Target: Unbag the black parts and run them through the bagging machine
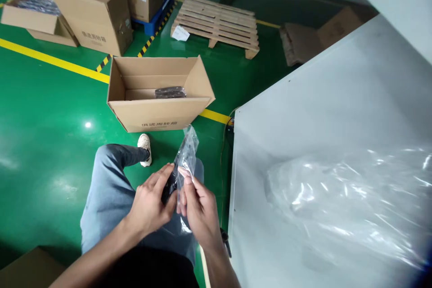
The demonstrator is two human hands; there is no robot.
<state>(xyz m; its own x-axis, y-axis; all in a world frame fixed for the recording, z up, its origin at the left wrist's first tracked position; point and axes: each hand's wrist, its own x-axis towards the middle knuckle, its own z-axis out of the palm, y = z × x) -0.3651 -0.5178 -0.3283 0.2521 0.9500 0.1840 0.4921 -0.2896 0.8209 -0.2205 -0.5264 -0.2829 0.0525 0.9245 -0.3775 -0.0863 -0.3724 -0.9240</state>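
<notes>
Over my lap, both hands work on a small clear plastic bag that stands up between them. My left hand is curled around a dark object at the bag's lower end. My right hand pinches the bag's film from the right side, fingers closed on it. The dark object is mostly hidden by my fingers, so I cannot make out what it is.
An open cardboard box on the green floor ahead holds one dark bagged item. A white table at right carries a heap of clear plastic bags. More cartons and a wooden pallet stand farther back.
</notes>
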